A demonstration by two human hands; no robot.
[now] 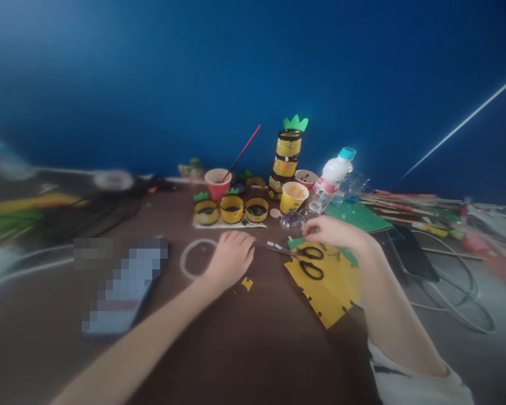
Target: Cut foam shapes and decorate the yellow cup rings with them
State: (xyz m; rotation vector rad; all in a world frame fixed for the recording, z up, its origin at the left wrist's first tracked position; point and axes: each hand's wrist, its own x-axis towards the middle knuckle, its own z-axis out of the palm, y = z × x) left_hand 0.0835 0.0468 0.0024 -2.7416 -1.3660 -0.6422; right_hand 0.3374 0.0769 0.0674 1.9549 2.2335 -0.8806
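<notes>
My left hand rests low over the brown table with its fingers bent together; whatever they hold, if anything, is hidden. Beside it lies a pale translucent ring, perhaps a tape roll, and a small yellow paper scrap. Over the far edge of a yellow sheet, my right hand has its fingers curled in a pinch, and I cannot make out anything between them. Black-handled scissors lie on that sheet, blades pointing toward my left hand, with small white pieces on the blades.
Behind my hands stand yellow rings, a yellow banded tower with a green crown, a yellow cup, a red cup with a red stick, and a bottle. A phone lies left; sticks and cables lie right.
</notes>
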